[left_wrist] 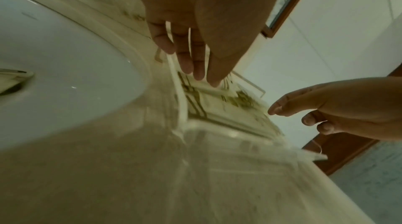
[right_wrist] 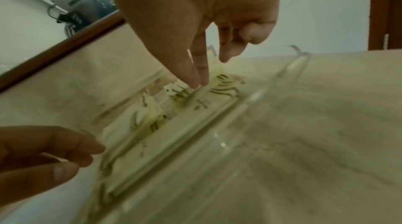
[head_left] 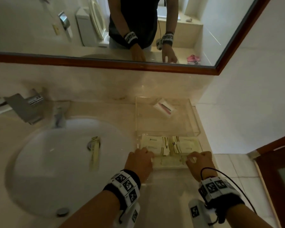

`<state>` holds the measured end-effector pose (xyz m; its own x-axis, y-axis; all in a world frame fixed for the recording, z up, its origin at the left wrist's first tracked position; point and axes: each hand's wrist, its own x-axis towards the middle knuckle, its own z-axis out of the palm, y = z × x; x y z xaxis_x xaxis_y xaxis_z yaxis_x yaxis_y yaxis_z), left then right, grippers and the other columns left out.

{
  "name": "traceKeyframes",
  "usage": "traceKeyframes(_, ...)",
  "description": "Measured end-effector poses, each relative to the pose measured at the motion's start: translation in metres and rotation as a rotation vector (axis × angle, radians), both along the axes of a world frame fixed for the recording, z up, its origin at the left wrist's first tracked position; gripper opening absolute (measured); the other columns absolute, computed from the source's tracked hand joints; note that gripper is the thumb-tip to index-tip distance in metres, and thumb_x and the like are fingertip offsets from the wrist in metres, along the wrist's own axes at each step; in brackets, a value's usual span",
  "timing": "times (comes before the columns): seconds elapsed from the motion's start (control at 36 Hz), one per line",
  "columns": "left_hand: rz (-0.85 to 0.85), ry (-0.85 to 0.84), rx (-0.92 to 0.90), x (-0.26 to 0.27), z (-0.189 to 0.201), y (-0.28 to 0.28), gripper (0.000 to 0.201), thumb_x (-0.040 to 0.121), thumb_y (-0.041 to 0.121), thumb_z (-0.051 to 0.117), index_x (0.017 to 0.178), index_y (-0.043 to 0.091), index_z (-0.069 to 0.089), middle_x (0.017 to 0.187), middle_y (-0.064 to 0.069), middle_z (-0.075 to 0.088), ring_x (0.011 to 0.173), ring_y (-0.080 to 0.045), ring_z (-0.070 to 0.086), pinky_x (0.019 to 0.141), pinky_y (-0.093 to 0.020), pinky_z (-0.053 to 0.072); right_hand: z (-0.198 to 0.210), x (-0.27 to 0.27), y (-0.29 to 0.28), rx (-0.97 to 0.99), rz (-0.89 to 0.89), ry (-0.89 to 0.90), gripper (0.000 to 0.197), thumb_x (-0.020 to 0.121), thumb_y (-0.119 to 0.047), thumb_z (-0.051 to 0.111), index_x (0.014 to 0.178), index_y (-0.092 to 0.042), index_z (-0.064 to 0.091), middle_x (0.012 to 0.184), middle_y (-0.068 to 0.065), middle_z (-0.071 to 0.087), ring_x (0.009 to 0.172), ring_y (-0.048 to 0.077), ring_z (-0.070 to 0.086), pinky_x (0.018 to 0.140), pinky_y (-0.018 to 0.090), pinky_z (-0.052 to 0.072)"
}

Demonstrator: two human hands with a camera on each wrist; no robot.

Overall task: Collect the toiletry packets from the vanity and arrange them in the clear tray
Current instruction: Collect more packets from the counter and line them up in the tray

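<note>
— At the worktop's right edge, beside the sink (head_left: 59, 162): where are your packets?
— Packets (head_left: 169, 145) lie in the clear tray (head_left: 194, 116); your left hand (head_left: 141, 162) and right hand (head_left: 200, 160) pinch the front long packet (head_left: 169, 162) at its ends.

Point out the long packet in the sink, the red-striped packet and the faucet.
long packet (head_left: 94, 153), head view, its middle.
red-striped packet (head_left: 164, 107), head view, its centre.
faucet (head_left: 24, 106), head view, spout top.

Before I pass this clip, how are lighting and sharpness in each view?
Head view: dim and warm, edges bent by the wide lens, but the packets in the clear tray stay readable. Left wrist view: countertop smeared, left hand blurred. Right wrist view: the tray's rim streaks, right hand soft.
</note>
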<state>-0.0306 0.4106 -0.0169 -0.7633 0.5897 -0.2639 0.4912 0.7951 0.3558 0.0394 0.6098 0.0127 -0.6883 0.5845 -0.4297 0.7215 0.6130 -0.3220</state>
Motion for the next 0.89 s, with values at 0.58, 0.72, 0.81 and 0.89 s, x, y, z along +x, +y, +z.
traceKeyframes(0.58,0.381,-0.342,-0.241,-0.096,-0.05,-0.219,0.043,0.097,0.039,0.036,0.133,0.018,0.042,0.141,-0.006,0.045,0.128,-0.025,0.045,0.105,-0.035,0.037,-0.032,-0.196,-0.24,-0.24,0.502,-0.344,0.04,0.09,-0.031,0.052,0.125,-0.013,0.054,0.133,0.011,0.056,0.113,0.025,0.055,0.103,0.037,0.044)
traceKeyframes(0.72,0.402,-0.492,-0.308,-0.111,-0.09,-0.218,0.061,0.096,0.052,0.027,0.146,0.018,0.022,0.153,-0.005,0.029,0.139,-0.024,0.031,0.114,-0.036,0.027,-0.078,-0.23,-0.266,-0.216,0.521,-0.283,0.045,0.092,-0.023,0.049,0.135,-0.012,0.043,0.141,0.011,0.047,0.129,0.027,0.046,0.105,0.03,0.039)
traceKeyframes(0.81,0.403,-0.56,-0.31,-0.115,-0.113,-0.212,0.066,0.095,0.057,0.027,0.146,0.015,0.022,0.154,-0.006,0.027,0.141,-0.023,0.029,0.116,-0.036,0.026,-0.101,-0.253,-0.284,-0.109,0.626,-0.286,0.049,0.094,-0.03,0.043,0.139,-0.013,0.037,0.145,0.009,0.041,0.132,0.027,0.041,0.113,0.037,0.033)
traceKeyframes(0.89,0.43,-0.577,-0.281,-0.121,-0.132,-0.207,0.069,0.088,0.063,0.037,0.139,0.016,0.031,0.145,-0.006,0.037,0.132,-0.024,0.04,0.109,-0.037,0.036,-0.125,-0.27,-0.296,-0.12,0.639,-0.323,0.043,0.093,-0.022,0.046,0.135,-0.011,0.044,0.142,0.012,0.045,0.131,0.028,0.043,0.112,0.038,0.035)
